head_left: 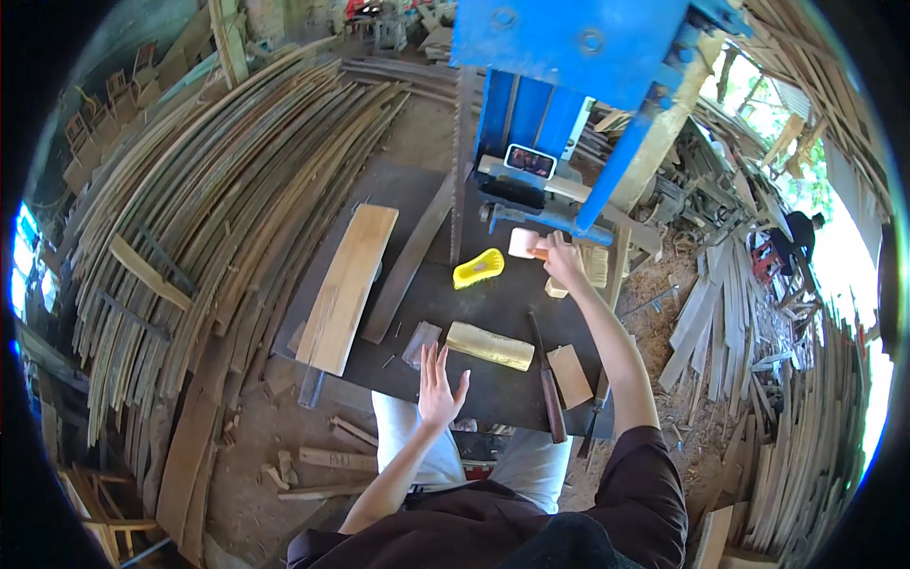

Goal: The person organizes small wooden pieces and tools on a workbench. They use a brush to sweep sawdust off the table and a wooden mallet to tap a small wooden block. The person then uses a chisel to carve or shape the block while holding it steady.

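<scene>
My left hand (438,396) is open, its fingers stretched out, palm down over the near edge of the dark saw table (417,375). Just beyond its fingertips lies a small greyish block (421,339), with a rough squared length of wood (489,346) to the right. My right hand (563,260) reaches forward and is closed on a small pale block (522,243) with an orange part near the fingers. To its left rests a bright yellow scoop-shaped brush or holder (478,269). More pale wood blocks (593,266) sit beside the right wrist.
A blue bandsaw (569,43) stands ahead, its blade (462,161) rising from the table. A phone (530,161) leans on it. A wide board (349,289) lies left; a long handled tool (547,379) and flat block (569,376) lie right. Lumber stacks (237,180) flank the table.
</scene>
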{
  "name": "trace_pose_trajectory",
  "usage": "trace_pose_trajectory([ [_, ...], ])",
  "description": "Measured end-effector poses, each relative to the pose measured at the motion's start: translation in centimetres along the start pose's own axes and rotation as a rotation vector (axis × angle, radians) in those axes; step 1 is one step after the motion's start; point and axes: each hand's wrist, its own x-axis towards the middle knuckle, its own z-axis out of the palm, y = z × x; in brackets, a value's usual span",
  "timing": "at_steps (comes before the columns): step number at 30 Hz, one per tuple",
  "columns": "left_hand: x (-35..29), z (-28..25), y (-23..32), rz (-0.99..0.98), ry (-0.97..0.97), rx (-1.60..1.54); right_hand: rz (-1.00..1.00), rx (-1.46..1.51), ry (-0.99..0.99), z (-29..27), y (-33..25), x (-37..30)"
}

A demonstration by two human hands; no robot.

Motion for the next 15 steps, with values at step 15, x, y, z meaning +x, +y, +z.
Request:
trace_pose_trajectory([
  [15,0.0,-1.0,2.0,0.145,0.101,-0.199,-0.082,0.287,0.517,-23.1,-4.1,-17.5],
])
